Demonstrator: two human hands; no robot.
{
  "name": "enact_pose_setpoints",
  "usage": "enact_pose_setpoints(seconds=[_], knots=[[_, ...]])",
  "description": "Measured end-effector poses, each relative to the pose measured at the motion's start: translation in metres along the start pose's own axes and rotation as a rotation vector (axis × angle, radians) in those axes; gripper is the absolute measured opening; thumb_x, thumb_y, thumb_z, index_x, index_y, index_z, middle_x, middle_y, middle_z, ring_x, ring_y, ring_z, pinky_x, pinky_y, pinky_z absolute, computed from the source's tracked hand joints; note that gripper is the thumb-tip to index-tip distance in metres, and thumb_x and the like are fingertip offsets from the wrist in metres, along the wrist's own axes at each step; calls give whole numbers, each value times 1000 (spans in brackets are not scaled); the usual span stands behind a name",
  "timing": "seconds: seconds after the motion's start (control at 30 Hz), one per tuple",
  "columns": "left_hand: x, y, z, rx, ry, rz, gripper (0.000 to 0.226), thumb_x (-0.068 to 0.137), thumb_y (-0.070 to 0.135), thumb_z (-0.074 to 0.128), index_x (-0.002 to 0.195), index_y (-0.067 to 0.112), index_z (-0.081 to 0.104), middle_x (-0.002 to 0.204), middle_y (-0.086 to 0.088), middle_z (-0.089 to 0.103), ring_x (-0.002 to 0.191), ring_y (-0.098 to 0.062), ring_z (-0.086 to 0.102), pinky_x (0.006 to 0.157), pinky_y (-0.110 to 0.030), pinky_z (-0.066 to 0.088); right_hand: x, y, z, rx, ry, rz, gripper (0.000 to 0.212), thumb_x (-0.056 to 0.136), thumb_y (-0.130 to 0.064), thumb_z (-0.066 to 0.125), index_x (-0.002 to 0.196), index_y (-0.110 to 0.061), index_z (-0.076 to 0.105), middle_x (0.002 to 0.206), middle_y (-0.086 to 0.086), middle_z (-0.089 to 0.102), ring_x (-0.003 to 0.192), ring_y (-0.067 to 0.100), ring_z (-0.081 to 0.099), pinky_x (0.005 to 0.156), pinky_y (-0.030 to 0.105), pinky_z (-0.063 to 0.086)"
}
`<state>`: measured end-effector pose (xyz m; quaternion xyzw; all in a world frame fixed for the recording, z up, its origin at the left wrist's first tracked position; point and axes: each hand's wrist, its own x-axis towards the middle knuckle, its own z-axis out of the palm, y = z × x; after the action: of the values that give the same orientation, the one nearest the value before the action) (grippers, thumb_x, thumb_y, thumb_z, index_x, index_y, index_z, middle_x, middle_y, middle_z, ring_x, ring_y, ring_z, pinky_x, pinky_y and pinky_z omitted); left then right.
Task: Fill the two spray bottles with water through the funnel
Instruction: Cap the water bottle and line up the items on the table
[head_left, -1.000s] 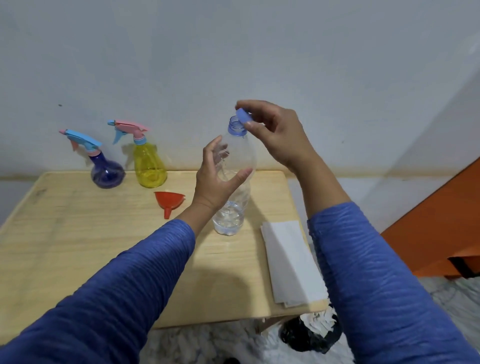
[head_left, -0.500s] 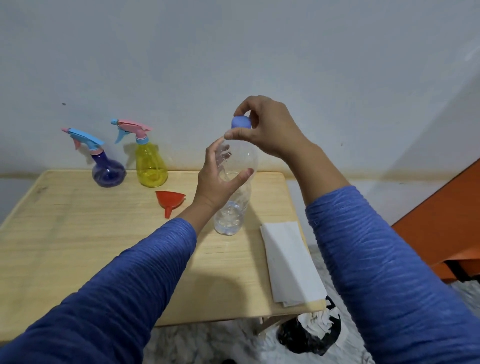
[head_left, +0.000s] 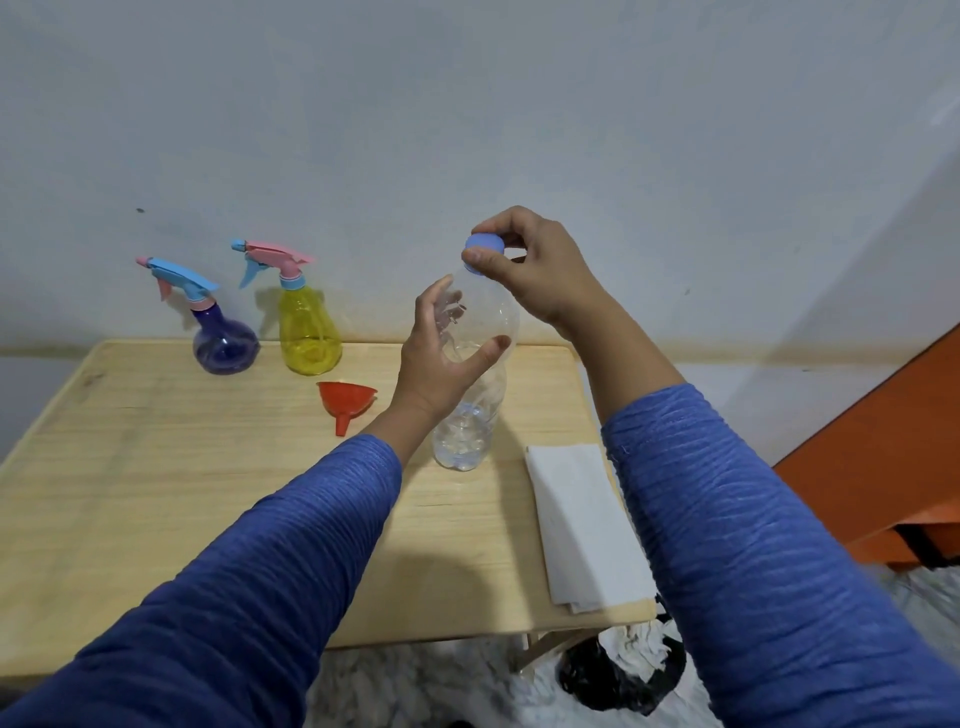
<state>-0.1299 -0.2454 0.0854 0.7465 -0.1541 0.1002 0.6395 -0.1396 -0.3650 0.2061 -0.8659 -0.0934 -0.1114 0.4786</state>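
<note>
We see both forearms in blue sleeves reaching forward over the wooden table (head_left: 156, 467). The left hand (head_left: 441, 358) comes up from seven o'clock, wrist bent slightly back, fingers and thumb spread in a loose curl around the middle of the clear water bottle (head_left: 478, 374); the thumb presses its near side and the fingers show through the plastic behind. The bottle stands upright on the table with a little water visible in its base. The right hand (head_left: 540, 275) arrives from five o'clock, wrist arched above the bottle's neck, thumb and forefinger pinched closed on the blue cap (head_left: 483, 249), which sits at the bottle's mouth; whether it is threaded on we cannot tell.

At ten o'clock from the bottle, against the wall, stand the purple spray bottle (head_left: 223, 343) and, just beside it, the yellow spray bottle (head_left: 309, 332), both with trigger heads fitted. The red funnel (head_left: 347, 402) lies on its side at nine o'clock, near the left wrist. A folded white cloth (head_left: 582, 525) lies at four o'clock.
</note>
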Motion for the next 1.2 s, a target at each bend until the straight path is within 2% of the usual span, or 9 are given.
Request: enact_pose_setpoints(seconds=[0.13,0.3,0.43,0.53,0.67,0.73,0.9,1.03,1.2], knots=[[-1,1,1,-4,-14,-11,90,63,58,70,137,28,28,132,4,45,120,-7,49,103,-29,40,-7,2,11,64,119,56,35,79,-34,73,100,-14,54,99,-8,59,92,5,56,79,17,45],[-2,1,0,13,-11,-1,89,64,56,70,137,30,28,134,3,45,119,-6,49,100,-24,40,-7,8,-7,185,-141,77,28,90,-19,62,117,-15,61,112,-6,61,104,4,56,90,18,44],[-2,1,3,22,-1,5,90,64,56,71,137,27,29,134,2,46,119,-7,49,100,-25,41,-13,10,10,240,89,98,15,84,-20,68,97,-16,61,97,-10,63,93,-1,56,80,18,41],[-2,1,2,17,8,8,92,63,57,72,137,24,29,135,0,45,120,-7,49,102,-28,42,-15,7,27,203,254,78,25,81,-24,71,89,-13,50,88,-9,57,90,5,55,77,20,41],[-2,1,0,7,15,2,92,62,56,72,137,25,29,133,2,46,119,-7,50,102,-27,41,-13,8,21,319,-3,129,28,91,-24,61,117,-16,54,113,-3,59,102,7,53,88,19,42],[-3,2,1,15,10,5,93,62,57,71,137,25,28,132,3,45,119,-7,49,100,-24,40,-12,10,16,289,-38,140,28,93,-23,57,119,-15,58,113,-3,60,101,5,54,85,15,41],[-1,0,2,15,4,10,92,62,54,74,137,24,29,133,2,46,119,-7,50,101,-24,40,-14,8,28,179,210,128,20,89,-25,61,106,-14,64,98,-3,64,93,11,58,80,21,44],[3,-2,0,23,-20,2,88,67,34,81,137,21,29,138,0,44,121,-6,48,104,-27,39,-18,3,43,122,365,126,20,88,-29,61,102,-16,65,96,-4,65,94,14,58,78,21,41],[2,-1,-1,-26,-24,-13,92,61,52,74,137,25,30,134,2,45,120,-7,49,104,-28,40,-18,8,29,318,174,147,19,86,-28,66,104,-21,66,95,-8,66,90,4,60,84,20,47]])
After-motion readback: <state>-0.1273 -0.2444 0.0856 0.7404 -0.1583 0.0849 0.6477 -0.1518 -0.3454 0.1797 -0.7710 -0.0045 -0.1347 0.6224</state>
